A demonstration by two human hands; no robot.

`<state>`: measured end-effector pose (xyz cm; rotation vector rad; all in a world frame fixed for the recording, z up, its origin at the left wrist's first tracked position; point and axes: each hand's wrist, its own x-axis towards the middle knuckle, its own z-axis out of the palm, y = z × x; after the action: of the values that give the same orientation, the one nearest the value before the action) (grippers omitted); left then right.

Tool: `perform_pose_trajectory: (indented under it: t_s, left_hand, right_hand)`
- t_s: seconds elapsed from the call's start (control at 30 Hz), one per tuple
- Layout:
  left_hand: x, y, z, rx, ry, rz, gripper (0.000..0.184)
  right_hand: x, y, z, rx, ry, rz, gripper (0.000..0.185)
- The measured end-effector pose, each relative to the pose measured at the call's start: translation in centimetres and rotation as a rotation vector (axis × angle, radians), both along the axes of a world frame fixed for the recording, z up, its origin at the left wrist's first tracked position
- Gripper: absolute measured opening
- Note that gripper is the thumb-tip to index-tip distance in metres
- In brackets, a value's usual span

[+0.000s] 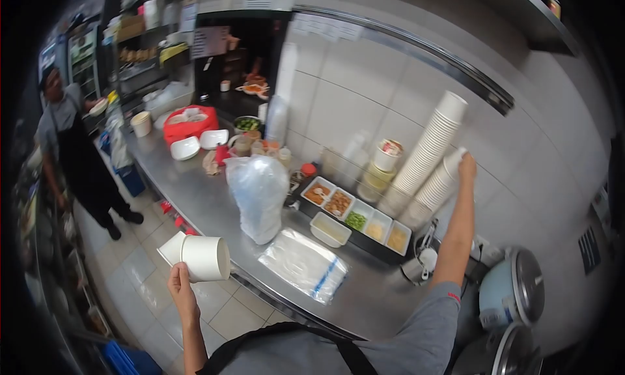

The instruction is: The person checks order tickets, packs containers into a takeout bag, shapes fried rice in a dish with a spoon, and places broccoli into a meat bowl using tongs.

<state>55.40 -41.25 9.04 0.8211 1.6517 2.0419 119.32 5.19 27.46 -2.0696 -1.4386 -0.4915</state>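
Over the floor side of the counter, my left hand (pixel 183 288) is closed on white paper cups (pixel 206 258), which lie tilted on their side, one wide cup and another whitish piece behind it. My right arm stretches up to the far right, where my right hand (pixel 467 165) grips the top of the shorter stack of white paper cups (pixel 437 189). A taller stack of paper cups (pixel 426 150) leans beside it against the tiled wall. My right fingertips are partly hidden behind the top cup.
A black rack of topping trays (pixel 356 221) stands below the stacks. Clear plastic bags (pixel 305 264) lie flat on the steel counter (pixel 371 290), beside a bulky plastic-wrapped bundle (pixel 258 199). Lidded cookers (pixel 511 285) stand at right. A co-worker (pixel 78 147) stands at far left.
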Motion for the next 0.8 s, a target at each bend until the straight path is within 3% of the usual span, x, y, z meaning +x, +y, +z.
perform_pose_trajectory:
  t_s: [0.07, 0.13, 0.17, 0.23, 0.27, 0.3, 0.33, 0.37, 0.47, 0.5, 0.57, 0.63, 0.7, 0.73, 0.8]
  left_hand:
    - [-0.3, -1.0, -0.2, 0.009, -0.061, 0.003, 0.025]
    - [-0.7, -1.7, -0.9, 0.046, -0.151, 0.053, 0.025]
    - [-0.8, -1.7, -2.0, 0.074, -0.207, 0.112, 0.026]
    - [-1.2, -2.4, -3.0, 0.098, -0.294, 0.161, 0.028]
    - [-1.2, -2.6, -2.9, 0.105, -0.284, 0.132, 0.028]
    - [-0.8, -2.7, -2.7, 0.127, -0.255, 0.147, 0.027]
    - [-0.6, -2.8, -3.1, 0.116, -0.234, 0.175, 0.024]
    - [-0.5, -2.8, -3.3, 0.142, -0.214, 0.177, 0.023]
    - [-0.2, -3.5, -3.7, 0.099, -0.105, 0.254, 0.021]
    - [-0.1, -4.3, -3.1, 0.077, -0.006, 0.290, 0.020]
    - [-0.1, -6.9, -1.9, 0.032, 0.118, 0.348, 0.019]
    - [-1.3, -10.9, -1.7, -0.015, 0.260, 0.461, 0.016]
    - [-3.2, -15.9, -2.0, -0.102, 0.480, 0.605, 0.014]
    - [-3.6, -18.9, -1.3, -0.168, 0.297, 0.589, 0.014]
    - [-4.5, -24.3, -1.9, -0.216, 0.299, 0.732, 0.016]
  right_hand:
    - [0.2, -0.1, -1.3, -0.106, -0.045, 0.027, 0.037]
    - [0.2, 0.8, -1.6, -0.371, 0.004, -0.129, 0.051]
    - [0.2, 1.8, -2.5, -0.296, -0.108, -0.240, 0.055]
    - [-0.9, 4.3, -4.5, 0.254, -0.293, -0.319, 0.058]
    - [-8.0, -1.1, -2.3, 0.429, -0.004, -0.025, 0.059]
    - [-13.5, -4.6, -2.0, 0.613, 0.031, 0.523, 0.062]
    - [-21.1, -10.6, -2.8, 0.448, 0.208, 0.866, 0.057]
    - [-25.6, -12.2, -7.0, 0.185, 0.657, 1.350, 0.055]
    - [-43.4, -29.3, -12.6, -0.537, 0.543, 1.911, 0.094]
    - [-47.0, -32.8, -15.4, -0.727, 0.669, 1.996, 0.106]
    - [-53.3, -38.3, -19.5, -1.060, 1.141, 2.108, 0.106]
    - [-58.0, -43.6, -19.9, -1.264, 1.520, 1.926, 0.099]
    - [-62.4, -46.5, -23.0, -1.239, 1.461, 2.042, 0.082]
    - [-64.4, -48.9, -22.9, -1.331, 1.468, 2.048, 0.075]
    - [-67.7, -53.9, -23.0, -1.529, 1.451, 2.005, 0.063]
